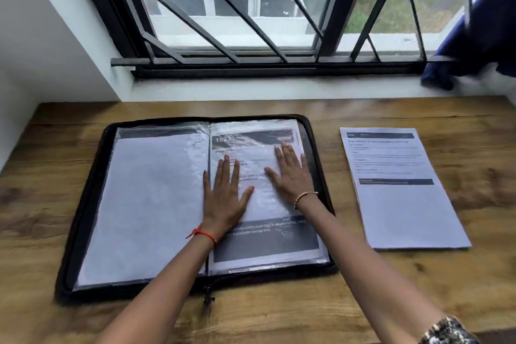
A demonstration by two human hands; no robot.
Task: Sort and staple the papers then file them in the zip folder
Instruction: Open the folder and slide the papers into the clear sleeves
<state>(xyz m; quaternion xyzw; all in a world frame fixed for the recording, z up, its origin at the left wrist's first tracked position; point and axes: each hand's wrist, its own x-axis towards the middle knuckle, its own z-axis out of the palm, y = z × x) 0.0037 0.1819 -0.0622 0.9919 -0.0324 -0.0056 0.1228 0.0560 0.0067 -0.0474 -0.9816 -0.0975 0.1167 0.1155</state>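
Zip folder (85,204): lies open and flat on the worktop (363,288), mid-left in my view, plastic sleeves facing up.
Loose papers (402,204): one stack just right of the folder, apart from it and not yet filed. I cannot tell whether it is stapled, and I see no stapler. Risk: it gets filed unstapled.
Filed sheet (265,243): inside the right sleeve. Its lower right corner sits close to the zip track. Risk: closing the zip could catch the plastic or paper there.
Left hand (224,198): flat, fingers spread, pressing the sleeve near the spine.
Right hand (291,176): flat, fingers spread, on the upper right of the same sleeve. Risk: glossy plastic, so a hard smoothing push may wrinkle the sheet or skew it.
Zip pull (208,297): at the near edge, by the spine.
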